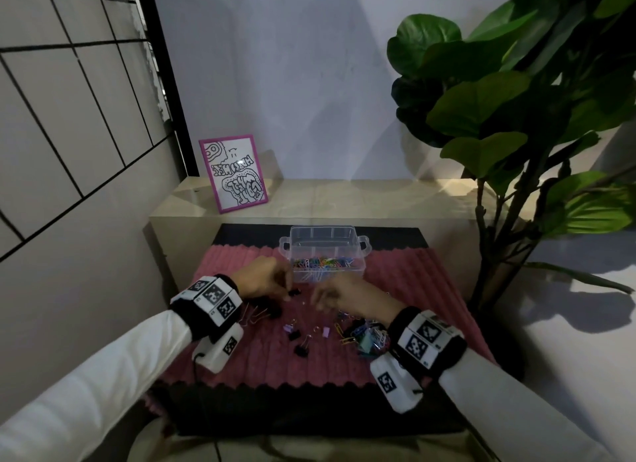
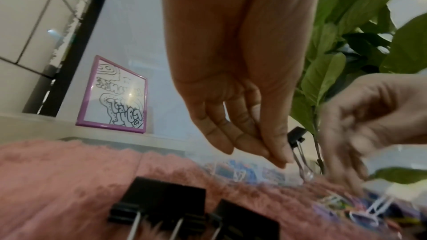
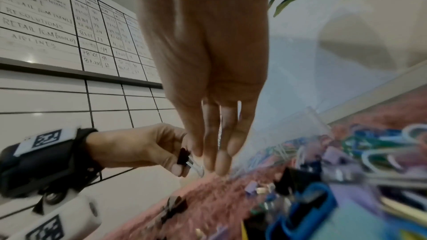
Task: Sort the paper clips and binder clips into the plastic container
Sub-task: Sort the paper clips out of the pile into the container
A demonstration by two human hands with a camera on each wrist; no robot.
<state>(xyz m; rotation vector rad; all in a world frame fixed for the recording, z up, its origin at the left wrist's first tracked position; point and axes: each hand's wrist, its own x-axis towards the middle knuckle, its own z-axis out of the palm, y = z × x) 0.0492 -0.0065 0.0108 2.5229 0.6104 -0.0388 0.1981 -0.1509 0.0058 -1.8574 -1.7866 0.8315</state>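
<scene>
A clear plastic container (image 1: pixel 359 246) stands at the back of the pink mat (image 1: pixel 261 362), with coloured paper clips (image 1: pixel 321 263) in its front compartment. My left hand (image 1: pixel 287 291) hovers just left of it and pinches a small black binder clip (image 2: pixel 297 137) between thumb and fingers; the clip (image 3: pixel 184 155) hangs above the mat. My right hand (image 1: pixel 320 304) hangs beside it with straight fingers (image 3: pixel 218 163), whose tips touch the mat and hold nothing I can see. A loose pile of paper clips (image 1: pixel 366 337) lies under my right wrist. Small binder clips (image 1: pixel 301 346) are scattered mid-mat.
Two large black binder clips (image 2: pixel 161 200) lie under my left wrist. A pink-framed drawing (image 1: pixel 234 174) leans on the beige ledge behind the mat. A big-leafed plant (image 1: pixel 516 100) stands at the right. A tiled wall closes the left side.
</scene>
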